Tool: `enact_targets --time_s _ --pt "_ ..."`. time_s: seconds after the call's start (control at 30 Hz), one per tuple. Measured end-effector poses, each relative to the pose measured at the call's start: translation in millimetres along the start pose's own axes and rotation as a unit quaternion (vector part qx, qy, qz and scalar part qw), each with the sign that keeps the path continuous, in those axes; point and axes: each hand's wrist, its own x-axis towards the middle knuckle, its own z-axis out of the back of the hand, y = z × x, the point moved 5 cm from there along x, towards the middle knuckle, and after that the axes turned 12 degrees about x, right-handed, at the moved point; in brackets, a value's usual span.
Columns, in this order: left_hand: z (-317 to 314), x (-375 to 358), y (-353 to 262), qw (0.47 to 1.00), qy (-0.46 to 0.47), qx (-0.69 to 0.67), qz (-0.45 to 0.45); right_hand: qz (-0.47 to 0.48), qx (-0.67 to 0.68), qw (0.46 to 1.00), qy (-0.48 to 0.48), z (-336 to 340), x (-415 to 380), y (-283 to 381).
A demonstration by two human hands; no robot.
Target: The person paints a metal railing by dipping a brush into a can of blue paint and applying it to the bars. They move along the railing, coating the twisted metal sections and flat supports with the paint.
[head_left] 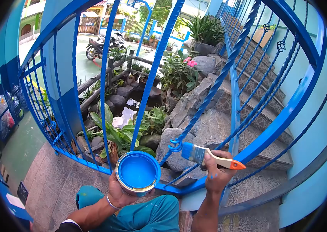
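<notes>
Right hand (213, 172) grips a paintbrush (219, 159) at four o'clock, forearm (208, 212) rising from five, while the left hand (118, 190) cups a can (141, 189) of blue paint (136, 170) at seven. The can hides much of that hand; bristle contact with the scroll (175, 145) is unclear. Open space between bars (153, 77) lies at twelve, a curved rail (273, 133) edging three.

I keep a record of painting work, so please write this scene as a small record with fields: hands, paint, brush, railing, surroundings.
Left hand: holds an open paint can
Right hand: grips a paintbrush, blue specks on skin
Paint: blue, inside the can
Bristles: blue, at the curled ornament; exact contact unclear
Railing: blue, with twisted bars
Beyond railing: rocks, plants, pink flowers, parked motorcycle
Right side: tiled stairs
</notes>
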Motion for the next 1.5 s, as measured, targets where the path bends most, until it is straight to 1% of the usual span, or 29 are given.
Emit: enact_targets --time_s 0.03,0.07,0.13,0.17,0.2,0.3,0.33,0.43,0.47,0.53,0.6,0.7,0.73,0.83,0.87,0.97,1.1,1.2,1.3,1.33,1.47,1.5 --pt "0 0 1 1.0 -0.002 0.002 0.002 0.003 0.018 1.0 -0.016 3 0 -1" --pt "-1 0 2 1.0 -0.004 -0.011 0.006 0.07 -0.067 0.995 0.008 4 3 -5" --pt "-4 1 1 0.999 -0.007 -0.033 0.008 0.076 -0.107 0.99 0.046 -2 -2 2" --pt "-4 1 1 1.0 -0.008 -0.023 0.006 0.079 -0.126 0.987 0.068 -7 -3 6" --pt "-2 0 1 1.0 -0.01 -0.014 0.001 0.077 -0.132 0.986 0.07 0 -8 5" --pt "6 0 0 1.0 -0.03 -0.004 -0.002 -0.028 -0.082 0.996 0.02 28 -26 -6" --pt "9 0 2 0.999 -0.04 -0.003 0.004 0.005 -0.103 0.994 0.02 30 -24 3" --pt "8 -2 4 1.0 -0.027 -0.007 -0.002 0.025 -0.025 0.999 -0.034 16 -15 46" --pt "3 -3 4 0.999 0.015 -0.04 0.015 0.041 -0.001 0.999 -0.015 8 -11 58" --pt "3 -2 3 1.0 0.001 -0.003 -0.004 0.072 0.048 0.996 0.021 -9 -5 76" --pt "9 -3 5 0.999 -0.031 0.026 -0.014 0.038 0.022 0.995 0.089 -34 1 83" --pt "8 -1 10 0.999 -0.035 0.013 -0.004 -0.013 -0.005 0.982 0.189 -71 4 79" --pt "10 0 12 0.998 -0.059 0.01 -0.006 -0.028 -0.013 0.974 0.224 -82 5 77" --pt "9 -2 16 0.995 -0.103 0.001 -0.004 0.004 -0.082 0.933 0.351 -101 4 71" --pt "16 -2 17 0.995 -0.096 -0.003 -0.001 -0.003 -0.1 0.916 0.387 -105 3 67" --pt "8 -5 16 0.995 -0.104 -0.002 -0.001 -0.059 -0.156 0.907 0.386 -115 -3 62" --pt "11 -5 17 0.994 -0.109 0.0 0.0 -0.061 -0.191 0.885 0.421 -116 -8 49" --pt "7 -6 15 0.993 -0.116 0.001 0.0 -0.06 -0.178 0.895 0.404 -111 -8 50" --pt "8 -6 16 0.992 -0.123 0.001 0.0 -0.051 -0.1 0.951 0.287 -93 -2 62" --pt "12 -5 17 0.993 -0.122 -0.003 0.003 -0.067 -0.054 0.965 0.25 -84 -3 61" --pt "17 -4 18 0.993 -0.12 -0.007 0.004 -0.139 -0.024 0.975 0.172 -66 -8 45" --pt "17 -3 18 0.993 -0.118 -0.007 0.003 -0.142 -0.017 0.976 0.162 -62 -8 42"
